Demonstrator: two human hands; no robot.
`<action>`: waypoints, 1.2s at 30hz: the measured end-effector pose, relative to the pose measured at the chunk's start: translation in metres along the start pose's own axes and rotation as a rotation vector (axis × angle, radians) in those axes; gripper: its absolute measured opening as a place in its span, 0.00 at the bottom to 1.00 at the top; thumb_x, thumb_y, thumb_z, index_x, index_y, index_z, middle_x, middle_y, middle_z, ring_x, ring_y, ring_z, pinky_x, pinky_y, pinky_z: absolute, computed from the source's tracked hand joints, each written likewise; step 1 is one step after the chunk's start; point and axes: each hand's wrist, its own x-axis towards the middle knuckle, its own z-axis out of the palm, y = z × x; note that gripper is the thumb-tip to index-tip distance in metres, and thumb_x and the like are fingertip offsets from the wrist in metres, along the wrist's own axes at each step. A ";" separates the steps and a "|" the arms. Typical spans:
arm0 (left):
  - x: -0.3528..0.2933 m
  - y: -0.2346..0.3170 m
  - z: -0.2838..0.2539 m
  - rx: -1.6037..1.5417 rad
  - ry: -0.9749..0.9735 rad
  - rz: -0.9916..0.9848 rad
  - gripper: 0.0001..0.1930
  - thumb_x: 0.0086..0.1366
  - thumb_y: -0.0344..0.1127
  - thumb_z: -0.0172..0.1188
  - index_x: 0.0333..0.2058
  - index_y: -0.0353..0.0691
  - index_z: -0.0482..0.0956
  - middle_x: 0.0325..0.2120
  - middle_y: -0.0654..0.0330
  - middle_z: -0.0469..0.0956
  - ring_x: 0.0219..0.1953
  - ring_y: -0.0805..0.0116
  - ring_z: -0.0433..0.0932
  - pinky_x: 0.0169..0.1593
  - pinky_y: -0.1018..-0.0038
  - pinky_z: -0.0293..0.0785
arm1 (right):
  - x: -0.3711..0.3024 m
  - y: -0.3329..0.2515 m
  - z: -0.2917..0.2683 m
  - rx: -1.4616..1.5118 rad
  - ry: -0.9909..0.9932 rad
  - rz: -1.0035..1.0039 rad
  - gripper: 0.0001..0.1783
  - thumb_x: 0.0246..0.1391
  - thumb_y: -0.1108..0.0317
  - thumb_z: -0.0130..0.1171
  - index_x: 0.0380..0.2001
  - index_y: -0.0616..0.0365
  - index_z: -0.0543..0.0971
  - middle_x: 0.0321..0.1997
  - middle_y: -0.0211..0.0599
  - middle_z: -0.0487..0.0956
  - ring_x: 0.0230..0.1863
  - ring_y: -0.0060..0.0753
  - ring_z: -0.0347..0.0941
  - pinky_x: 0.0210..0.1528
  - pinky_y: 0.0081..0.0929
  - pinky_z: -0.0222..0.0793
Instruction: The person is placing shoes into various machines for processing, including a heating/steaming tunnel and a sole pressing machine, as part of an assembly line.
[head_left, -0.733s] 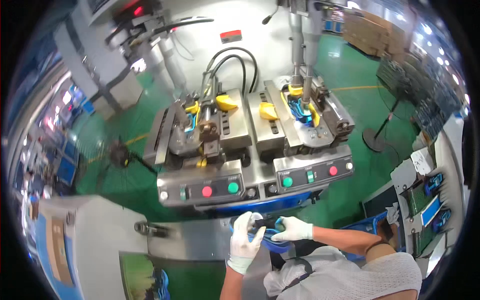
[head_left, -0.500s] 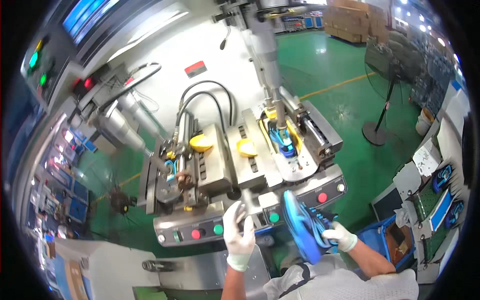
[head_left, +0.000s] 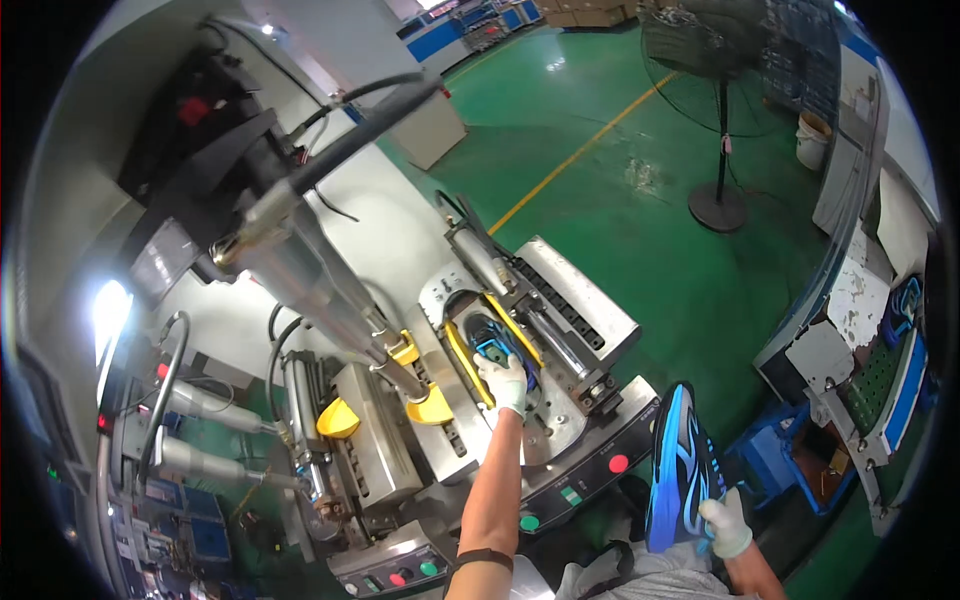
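Note:
My left hand (head_left: 503, 380), in a white glove, reaches up into the right station of a shoe press machine (head_left: 590, 320). It rests on a dark blue shoe (head_left: 492, 340) lying between yellow clamp edges. My right hand (head_left: 726, 525), also gloved, holds a blue and black shoe sole (head_left: 676, 465) upright at the lower right, beside the machine's control panel (head_left: 590, 475).
The left station (head_left: 370, 440) has yellow pads under a metal press column (head_left: 320, 290). Red and green buttons sit along the front panels. A standing fan (head_left: 722, 120) is on the green floor at the upper right. Blue crates (head_left: 775, 465) and a rack of shoes (head_left: 900, 340) stand at right.
The view has swung left and closer to the machine. My left hand has moved from the front panel up onto the shoe in the right station. My right hand still holds the sole.

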 end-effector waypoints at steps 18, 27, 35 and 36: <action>-0.199 -0.027 -0.319 -0.780 -0.236 -0.229 0.31 0.71 0.29 0.59 0.70 0.34 0.60 0.52 0.62 0.75 0.50 0.75 0.73 0.57 0.76 0.71 | 0.205 -0.020 0.211 -0.485 -0.523 0.099 0.16 0.58 0.65 0.69 0.43 0.62 0.76 0.34 0.30 0.80 0.31 0.20 0.76 0.34 0.22 0.73; -0.462 -0.122 -0.394 -0.476 0.010 -0.672 0.29 0.69 0.34 0.61 0.65 0.31 0.66 0.56 0.49 0.77 0.57 0.60 0.75 0.61 0.66 0.72 | 0.379 0.138 0.300 -1.683 -0.135 -0.388 0.31 0.53 0.59 0.64 0.54 0.72 0.73 0.52 0.62 0.81 0.55 0.59 0.78 0.59 0.44 0.74; -0.567 -0.283 -0.288 -0.277 0.427 -0.894 0.33 0.61 0.22 0.56 0.64 0.25 0.57 0.55 0.43 0.68 0.60 0.52 0.70 0.67 0.61 0.64 | 0.410 0.130 0.292 -1.688 -0.271 -0.423 0.27 0.50 0.52 0.67 0.39 0.69 0.84 0.38 0.59 0.85 0.45 0.56 0.84 0.47 0.43 0.76; -0.576 -0.296 -0.263 -0.295 0.518 -0.768 0.36 0.60 0.22 0.58 0.66 0.24 0.54 0.59 0.41 0.65 0.63 0.48 0.67 0.70 0.60 0.60 | 0.383 0.131 0.310 -1.646 -0.368 -0.300 0.28 0.51 0.51 0.67 0.43 0.67 0.83 0.40 0.54 0.85 0.44 0.52 0.84 0.47 0.41 0.76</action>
